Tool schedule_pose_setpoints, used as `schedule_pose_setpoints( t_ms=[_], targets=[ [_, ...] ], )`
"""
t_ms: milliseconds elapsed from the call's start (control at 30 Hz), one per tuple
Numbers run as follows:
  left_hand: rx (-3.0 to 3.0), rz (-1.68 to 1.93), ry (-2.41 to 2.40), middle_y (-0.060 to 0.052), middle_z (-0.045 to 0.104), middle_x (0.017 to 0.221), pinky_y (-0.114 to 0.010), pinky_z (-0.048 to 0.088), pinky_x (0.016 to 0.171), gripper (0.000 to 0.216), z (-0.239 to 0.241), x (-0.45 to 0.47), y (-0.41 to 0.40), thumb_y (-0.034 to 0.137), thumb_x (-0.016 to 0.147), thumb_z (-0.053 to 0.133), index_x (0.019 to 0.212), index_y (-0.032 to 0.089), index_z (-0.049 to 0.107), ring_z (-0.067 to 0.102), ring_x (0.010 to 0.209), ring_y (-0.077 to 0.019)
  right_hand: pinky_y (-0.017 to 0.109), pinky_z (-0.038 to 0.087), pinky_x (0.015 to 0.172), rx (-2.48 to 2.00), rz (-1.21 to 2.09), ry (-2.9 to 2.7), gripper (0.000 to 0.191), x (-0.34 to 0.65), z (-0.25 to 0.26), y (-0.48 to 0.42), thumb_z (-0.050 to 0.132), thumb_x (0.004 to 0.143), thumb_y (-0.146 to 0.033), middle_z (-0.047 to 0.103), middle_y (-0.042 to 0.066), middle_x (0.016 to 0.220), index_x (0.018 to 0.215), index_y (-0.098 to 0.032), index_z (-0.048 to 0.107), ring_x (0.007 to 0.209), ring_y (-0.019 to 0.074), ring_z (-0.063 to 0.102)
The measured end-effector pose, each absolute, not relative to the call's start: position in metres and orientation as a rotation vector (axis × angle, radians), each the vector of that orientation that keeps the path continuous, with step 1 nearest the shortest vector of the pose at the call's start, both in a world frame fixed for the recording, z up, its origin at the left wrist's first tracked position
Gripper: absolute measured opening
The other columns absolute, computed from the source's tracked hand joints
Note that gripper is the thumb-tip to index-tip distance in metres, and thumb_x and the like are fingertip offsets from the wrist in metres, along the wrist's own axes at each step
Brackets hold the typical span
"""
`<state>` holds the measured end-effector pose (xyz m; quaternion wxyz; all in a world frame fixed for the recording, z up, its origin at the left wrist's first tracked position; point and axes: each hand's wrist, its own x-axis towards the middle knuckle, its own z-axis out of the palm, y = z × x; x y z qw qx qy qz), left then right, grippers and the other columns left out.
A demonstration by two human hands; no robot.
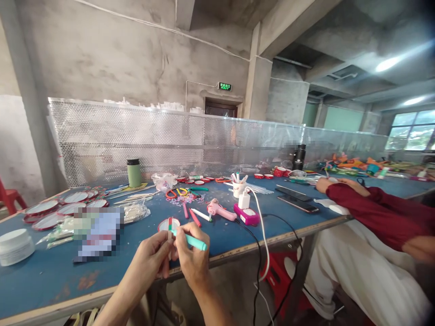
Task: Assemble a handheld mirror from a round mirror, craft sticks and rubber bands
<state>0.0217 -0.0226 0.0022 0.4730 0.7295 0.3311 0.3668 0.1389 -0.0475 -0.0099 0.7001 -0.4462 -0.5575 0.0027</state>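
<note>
Turquoise marker [197, 243] gripped in right hand [193, 256], tip at stick | left hand [152, 253] pinches pale flat stick [169, 235] over blue tabletop's [136, 233] near edge | red, green bands done, I judge; visible lower length uncoloured | red-rimmed disc [176, 222] beyond

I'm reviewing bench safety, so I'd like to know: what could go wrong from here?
The right hand holds a turquoise marker very near the left hand; a slip might ink its skin.

The white cable hangs past the table's front edge; a snag could tug the white charger.

The pink glue gun lies close to a white marker; if hot, which I can't tell, it might damage it.
</note>
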Motion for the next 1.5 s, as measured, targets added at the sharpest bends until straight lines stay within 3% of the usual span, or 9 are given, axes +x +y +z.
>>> schedule_pose_setpoints(
  t_ms=[600, 1000, 1233, 1500],
  targets=[
    [1.838, 0.905, 0.798, 0.001, 0.054, 0.038, -0.021, 0.027, 0.046, 0.048, -0.003, 0.019, -0.018, 0.062, 0.087, 0.046, 0.066, 0.018, 0.052, 0.038, 0.038, -0.0097, 0.021, 0.041, 0.051, -0.978, 0.032, -1.264, 0.024, 0.139, -0.008, -0.051, 0.050, 0.090, -0.028, 0.052, -0.003, 0.054, 0.068, -0.020, 0.052, 0.049, 0.0106, 0.050],
    [1.798, 0.949, 0.753, 0.002, 0.053, 0.040, -0.020, 0.029, 0.044, 0.044, 0.006, 0.022, -0.022, 0.055, 0.091, 0.044, 0.068, 0.018, 0.050, 0.040, 0.036, -0.0089, 0.020, 0.045, 0.047, -0.981, 0.104, -1.254, 0.025, 0.144, -0.016, -0.044, 0.052, 0.092, -0.032, 0.060, -0.001, 0.059, 0.073, -0.018, 0.057, 0.047, 0.0102, 0.054],
    [1.719, 0.992, 0.586, 0.002, 0.058, 0.061, -0.019, 0.032, 0.041, 0.038, 0.000, 0.025, -0.014, 0.050, 0.092, 0.043, 0.076, 0.016, 0.051, 0.052, 0.039, -0.0080, 0.020, 0.045, 0.044, -0.960, 0.132, -1.268, 0.027, 0.148, -0.010, -0.047, 0.054, 0.093, -0.035, 0.058, -0.003, 0.055, 0.073, -0.018, 0.058, 0.042, 0.0098, 0.054],
    [1.703, 1.000, 0.596, 0.005, 0.052, 0.051, -0.018, 0.032, 0.038, 0.032, -0.001, 0.026, -0.015, 0.044, 0.092, 0.044, 0.073, 0.018, 0.048, 0.050, 0.036, -0.0084, 0.019, 0.043, 0.042, -0.982, 0.063, -1.315, 0.026, 0.149, -0.009, -0.046, 0.055, 0.092, -0.034, 0.056, -0.004, 0.053, 0.072, -0.018, 0.058, 0.041, 0.0093, 0.052]
  ],
)
